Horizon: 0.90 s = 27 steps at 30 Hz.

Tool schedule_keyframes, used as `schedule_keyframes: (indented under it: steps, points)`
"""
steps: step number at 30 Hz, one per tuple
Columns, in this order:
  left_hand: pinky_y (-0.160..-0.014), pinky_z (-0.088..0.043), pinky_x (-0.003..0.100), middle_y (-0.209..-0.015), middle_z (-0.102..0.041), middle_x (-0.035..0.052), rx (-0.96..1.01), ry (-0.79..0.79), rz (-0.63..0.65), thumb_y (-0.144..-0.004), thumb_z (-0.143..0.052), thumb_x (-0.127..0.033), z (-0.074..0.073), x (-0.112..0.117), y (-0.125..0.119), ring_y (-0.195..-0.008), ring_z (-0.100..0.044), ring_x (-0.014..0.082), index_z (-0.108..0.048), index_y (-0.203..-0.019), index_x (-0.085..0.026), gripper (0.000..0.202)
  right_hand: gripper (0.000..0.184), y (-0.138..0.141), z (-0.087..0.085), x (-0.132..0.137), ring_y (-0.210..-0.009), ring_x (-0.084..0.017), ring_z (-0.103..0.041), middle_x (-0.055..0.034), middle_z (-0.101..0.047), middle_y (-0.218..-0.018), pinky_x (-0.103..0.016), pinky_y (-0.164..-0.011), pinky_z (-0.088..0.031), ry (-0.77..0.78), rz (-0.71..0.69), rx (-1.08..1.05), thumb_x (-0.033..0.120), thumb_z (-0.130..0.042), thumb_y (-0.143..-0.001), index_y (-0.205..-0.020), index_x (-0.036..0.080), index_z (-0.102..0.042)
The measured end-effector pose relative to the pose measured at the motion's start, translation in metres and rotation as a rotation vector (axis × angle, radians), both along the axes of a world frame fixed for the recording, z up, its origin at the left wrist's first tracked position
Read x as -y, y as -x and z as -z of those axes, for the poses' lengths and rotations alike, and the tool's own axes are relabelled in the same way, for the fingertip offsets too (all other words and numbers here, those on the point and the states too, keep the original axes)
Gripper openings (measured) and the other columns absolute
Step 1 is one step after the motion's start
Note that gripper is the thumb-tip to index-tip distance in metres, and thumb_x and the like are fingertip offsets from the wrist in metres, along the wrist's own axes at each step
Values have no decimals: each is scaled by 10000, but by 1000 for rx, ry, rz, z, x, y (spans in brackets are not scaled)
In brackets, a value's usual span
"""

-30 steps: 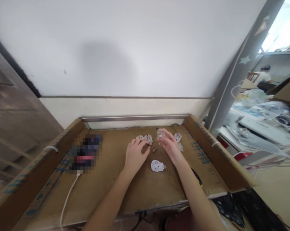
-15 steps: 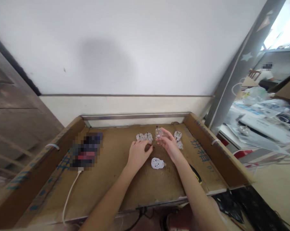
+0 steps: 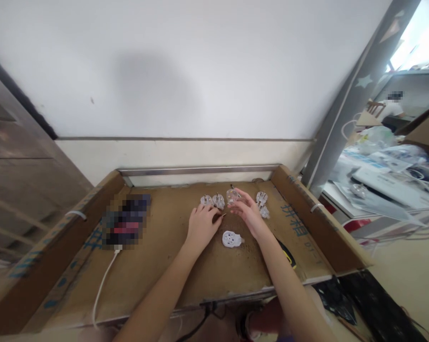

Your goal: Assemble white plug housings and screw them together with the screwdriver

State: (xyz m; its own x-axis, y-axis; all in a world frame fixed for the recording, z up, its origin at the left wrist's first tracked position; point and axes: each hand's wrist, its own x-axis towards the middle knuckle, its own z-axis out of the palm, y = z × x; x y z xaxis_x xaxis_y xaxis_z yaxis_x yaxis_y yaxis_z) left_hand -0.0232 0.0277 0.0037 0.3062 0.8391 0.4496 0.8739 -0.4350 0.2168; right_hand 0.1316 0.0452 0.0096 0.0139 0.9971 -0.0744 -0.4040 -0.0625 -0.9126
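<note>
My left hand (image 3: 203, 223) rests low over the cardboard, thumb and fingers pinched. A thin, shiny piece (image 3: 224, 214) pokes out at its fingertips, too small to name. Just beyond that hand stand two clear plugs (image 3: 218, 201) with metal pins up, one partly covered by the fingers. My right hand (image 3: 249, 213) has its fingers curled round another clear plug (image 3: 232, 195). To the right of it are more clear plug pieces (image 3: 262, 198). Between my forearms lies a white plastic plug part (image 3: 231, 239), its moulded inner side up.
The cardboard tray has raised side walls (image 3: 317, 218). A blurred-out phone-like device (image 3: 128, 222) with a white cable (image 3: 103, 280) is on the left. A black and yellow tool (image 3: 289, 256) sits by my right forearm. A person sits far off at the right.
Both hands stay almost in place. The thin shiny piece at my left fingertips shows more clearly. My right fingers have shifted slightly around the clear plug. The camera view has moved a little.
</note>
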Motion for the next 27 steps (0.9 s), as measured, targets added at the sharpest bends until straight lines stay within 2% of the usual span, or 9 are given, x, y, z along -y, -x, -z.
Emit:
schedule_keyframes:
  steps: [5,8,12,16,20,27]
  points:
    - [-693,-408,330,-812,-702,2,130,22,-47,-813,-598,-219,-7,0,3,-790,-618,217,-648,-817,-236,53,519,-1,1,1,-711,-123,-627,20,-629,-875,-263,-641,-492,-24,-27,39,237,-713,-577,-1079,278,-590]
    - [-696,-430,309,-822,-706,-2,276,-51,-82,-822,-586,-208,-12,0,5,-745,-625,186,-638,-887,-225,84,529,0,0,3,-718,-120,-626,18,-641,-897,-255,-642,-490,-45,-63,61,219,-716,-577,-1088,282,-595]
    - [-704,-463,297,-828,-699,9,368,-172,15,-811,-600,-219,-11,-1,3,-731,-623,172,-632,-901,-211,96,522,2,-3,7,-750,-122,-621,9,-662,-897,-248,-647,-496,-61,-133,89,208,-733,-580,-1083,276,-611]
    - [-742,-491,302,-878,-695,19,399,-150,93,-833,-561,-205,-7,0,2,-791,-638,172,-619,-931,-215,114,512,4,-3,8,-724,-106,-614,19,-653,-853,-237,-640,-502,-62,-180,103,201,-741,-581,-1075,274,-623]
    - [-750,-517,294,-914,-687,28,467,-126,123,-847,-511,-176,-5,-2,3,-818,-648,166,-603,-949,-218,144,527,5,-1,7,-681,-93,-609,29,-630,-812,-228,-615,-499,-61,-203,109,204,-746,-578,-1088,266,-624]
    - [-764,-539,309,-915,-682,41,485,-194,141,-845,-497,-169,-3,-3,3,-819,-651,168,-606,-946,-210,155,492,5,-1,9,-674,-75,-585,16,-630,-842,-214,-615,-502,-73,-250,121,219,-747,-596,-1075,241,-639]
